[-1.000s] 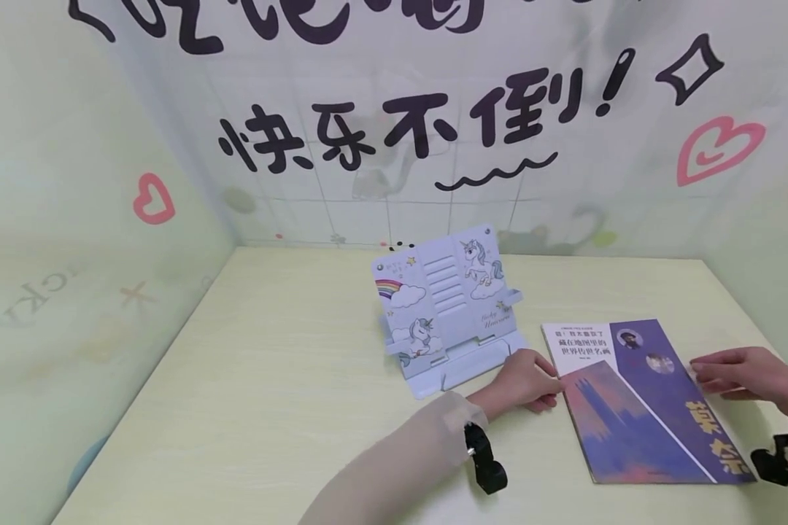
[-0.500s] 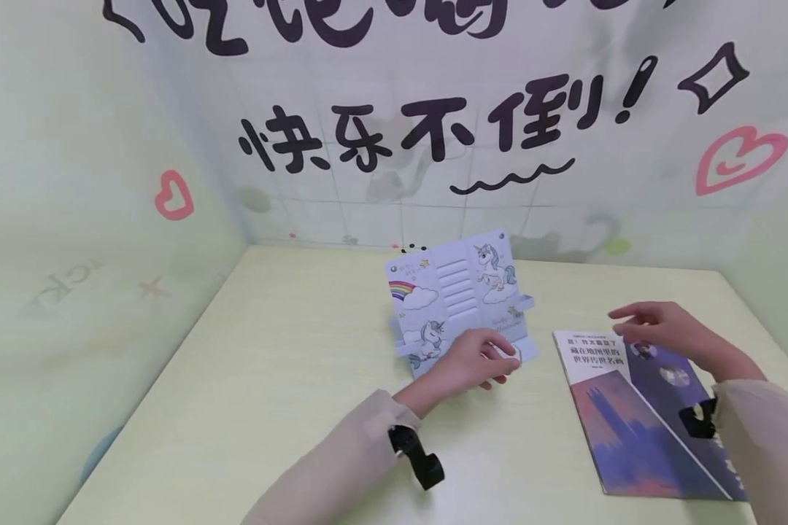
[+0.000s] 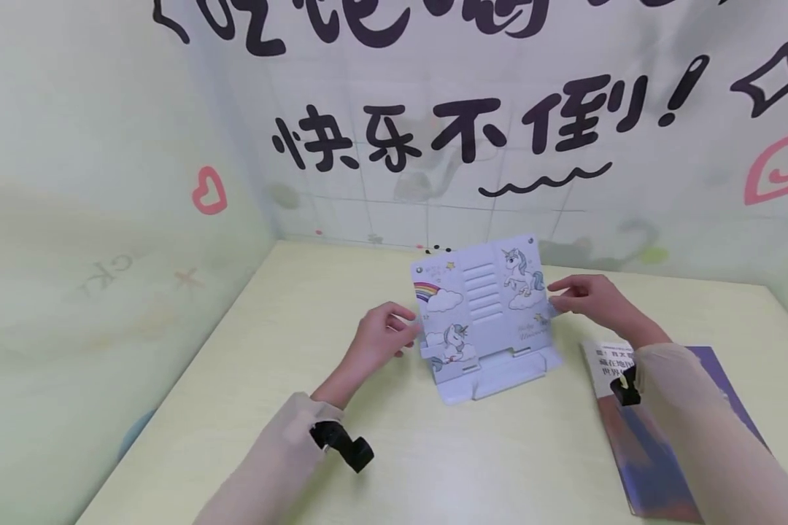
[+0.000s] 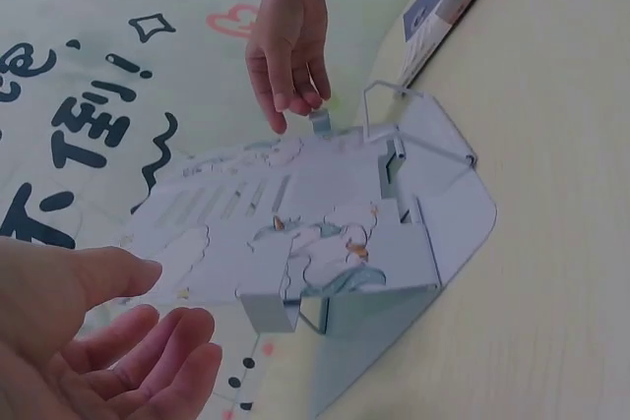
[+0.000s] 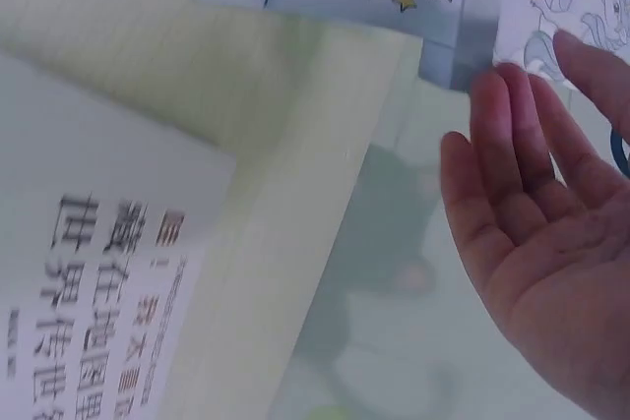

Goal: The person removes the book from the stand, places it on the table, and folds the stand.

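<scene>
Fingers [image 5: 497, 150] relaxed, left hand [image 3: 381, 333] and right hand [image 3: 594, 300] flanking unicorn stand [image 3: 484, 335], book [image 3: 640, 452] nearby

Pale lilac, unicorn-and-rainbow-patterned stand [image 3: 491, 332]

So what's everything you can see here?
Walls: three, pale, left, back, right
Writing: two rows, black, back wall
Hearts: two, pink, left and right
Table: one, pale yellow, below walls
Unclear shape: one, blue, left of table
Unicorn book stand: one, pale blue, mid-table
Book: one, purple, white, pinkish, table's right
Sleeves: two, beige, one each side
Wrist cameras: two, black, one each side
Left hand: one, at stand's left
Right hand: one, at stand's right
</scene>
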Tool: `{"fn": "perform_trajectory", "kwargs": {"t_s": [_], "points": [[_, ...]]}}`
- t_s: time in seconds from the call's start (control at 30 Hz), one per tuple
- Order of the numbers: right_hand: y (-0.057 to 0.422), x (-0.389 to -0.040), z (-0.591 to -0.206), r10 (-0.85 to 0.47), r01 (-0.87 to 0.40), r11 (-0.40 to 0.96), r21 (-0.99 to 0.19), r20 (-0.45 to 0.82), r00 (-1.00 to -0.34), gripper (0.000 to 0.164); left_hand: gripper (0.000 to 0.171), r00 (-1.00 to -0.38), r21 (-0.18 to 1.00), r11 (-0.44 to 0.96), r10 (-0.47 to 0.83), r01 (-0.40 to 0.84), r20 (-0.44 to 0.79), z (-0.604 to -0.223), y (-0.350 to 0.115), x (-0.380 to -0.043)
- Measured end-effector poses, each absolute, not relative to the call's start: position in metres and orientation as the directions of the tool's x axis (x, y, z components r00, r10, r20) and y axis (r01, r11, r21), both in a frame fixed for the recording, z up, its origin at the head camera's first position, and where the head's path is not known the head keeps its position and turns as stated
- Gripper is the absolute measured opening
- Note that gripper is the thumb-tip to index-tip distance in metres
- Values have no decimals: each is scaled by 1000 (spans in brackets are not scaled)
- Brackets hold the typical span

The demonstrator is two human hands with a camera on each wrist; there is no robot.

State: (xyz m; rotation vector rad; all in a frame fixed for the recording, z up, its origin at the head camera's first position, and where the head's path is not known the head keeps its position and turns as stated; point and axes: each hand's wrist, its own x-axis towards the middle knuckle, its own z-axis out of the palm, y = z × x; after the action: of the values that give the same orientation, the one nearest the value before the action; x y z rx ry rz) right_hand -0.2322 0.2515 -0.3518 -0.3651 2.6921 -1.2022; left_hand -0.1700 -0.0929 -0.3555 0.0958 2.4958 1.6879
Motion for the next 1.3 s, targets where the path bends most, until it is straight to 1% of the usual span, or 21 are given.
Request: {"fn": "perform_trajectory", "kwargs": {"t_s": [0.13, 0.3, 0.5, 0.63, 0.8, 0.93, 1.2, 1.3], "points": [[246, -238, -356, -213, -110, 630, -769, -36, -976, 45, 27, -995, 927, 374, 87, -17, -53, -364, -94, -179], [238, -243, -365, -168, -78, 604, -793, -31, -985, 45, 26, -997, 936, 350, 81, 18, -12, -369, -85, -187], [232, -247, -371, -125, -56, 568, -821, -19, -992, 41, 20, -998, 967, 255, 51, -21, -35, -371, -78, -192], [231, -248, -372, -109, -47, 547, -836, -16, -994, 42, 17, -998, 982, 184, 38, -50, -58, -373, -77, -195], [230, -251, -371, -115, -52, 540, -840, -12, -993, 41, 17, -995, 986, 152, 57, -68, -78, -376, -77, -196], [229, -256, -371, -135, -68, 556, -828, -10, -991, 40, 18, -990, 986, 145, 104, -81, -97, -379, -78, -194], [221, -273, -370, -222, -101, 571, -815, -34, -974, 41, 35, -975, 989, 132, 204, -61, -87, -384, -80, -180], [216, -280, -370, -258, -116, 560, -820, -40, -965, 39, 37, -971, 991, 123, 223, -61, -87, -384, -78, -173]]}}
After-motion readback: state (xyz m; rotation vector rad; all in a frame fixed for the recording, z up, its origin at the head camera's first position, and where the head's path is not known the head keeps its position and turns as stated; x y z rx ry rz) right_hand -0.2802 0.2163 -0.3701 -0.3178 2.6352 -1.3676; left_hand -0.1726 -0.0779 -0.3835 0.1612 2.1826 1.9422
